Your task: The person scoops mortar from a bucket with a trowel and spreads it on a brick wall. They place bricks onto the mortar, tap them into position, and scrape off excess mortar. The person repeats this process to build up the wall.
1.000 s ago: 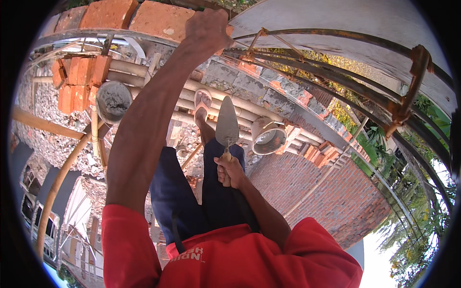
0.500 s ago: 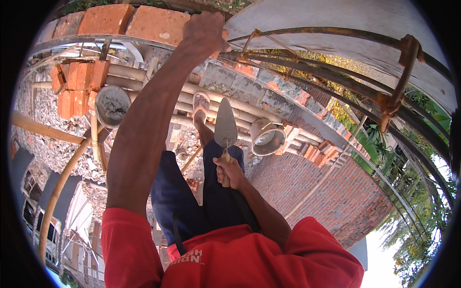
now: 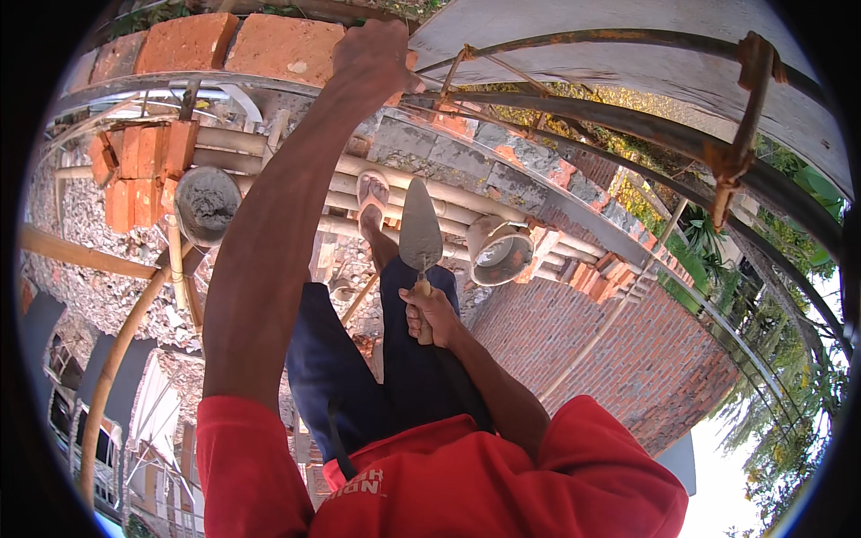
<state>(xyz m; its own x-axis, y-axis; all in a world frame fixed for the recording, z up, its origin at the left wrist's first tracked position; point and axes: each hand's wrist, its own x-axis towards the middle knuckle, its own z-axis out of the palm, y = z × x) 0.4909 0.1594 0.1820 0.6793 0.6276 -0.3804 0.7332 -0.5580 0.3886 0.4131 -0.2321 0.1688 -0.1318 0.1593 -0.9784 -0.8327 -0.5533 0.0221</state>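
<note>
Standing here, I see the right hand [image 3: 432,318] wrapped firmly round the handle of a trowel [image 3: 420,226], held blade up before the dark trousers [image 3: 341,377]. The left hand [image 3: 373,61] is curled at the right end of the far row of bricks [image 3: 285,49]; whether it grips or only presses a brick, I cannot tell. That row lies in place leftward of the hand, while rusty rods [image 3: 743,130] stand bare to the right. Loose bricks [image 3: 143,166] remain stacked left, beside a bucket [image 3: 199,236]; another bucket [image 3: 487,235] sits right of the trowel. Since the earlier frame, the view has tilted slightly, the brick row sliding leftward; both hands keep the same pose.
</note>
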